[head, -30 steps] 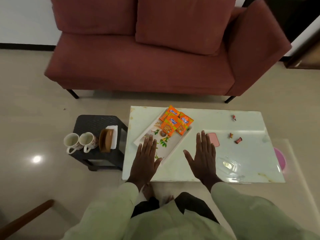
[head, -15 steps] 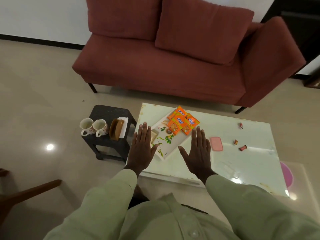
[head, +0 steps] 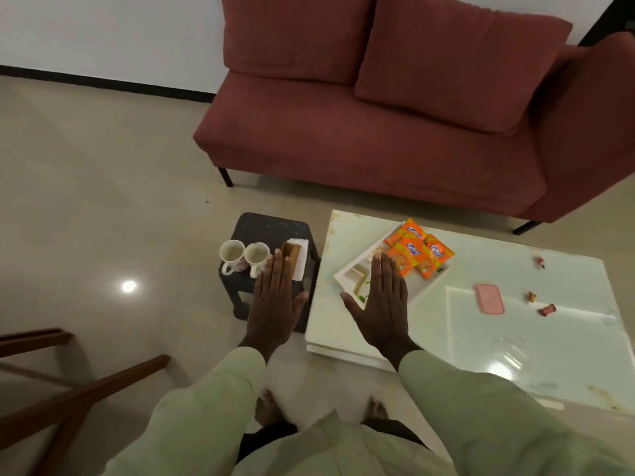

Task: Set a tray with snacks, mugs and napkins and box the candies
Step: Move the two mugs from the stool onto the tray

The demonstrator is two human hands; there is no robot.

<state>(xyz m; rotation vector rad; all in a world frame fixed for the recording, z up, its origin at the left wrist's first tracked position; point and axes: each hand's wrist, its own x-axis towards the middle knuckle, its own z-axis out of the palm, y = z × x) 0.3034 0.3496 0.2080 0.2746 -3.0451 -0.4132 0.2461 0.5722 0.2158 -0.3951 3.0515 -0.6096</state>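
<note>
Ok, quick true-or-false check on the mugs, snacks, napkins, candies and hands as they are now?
Both mugs stand on the dark stool. True.
The snack packets lie on the sofa. False: they lie on the tray.
The left hand grips a mug. False: its fingers are straight, holding nothing.
Three candies lie loose on the white table. True.
The napkins are on the tray. False: they are on the stool.

A red sofa (head: 378, 142) fills twelve to two o'clock, before a white wall (head: 103, 32) with black skirting (head: 103, 82). The glossy beige floor (head: 86, 201) shows a lamp's glare (head: 129, 286) at nine. A dark stool (head: 271, 228) stands just beside a white low table (head: 515, 338) at three. Wooden chair legs (head: 68, 400) are at seven.
</note>
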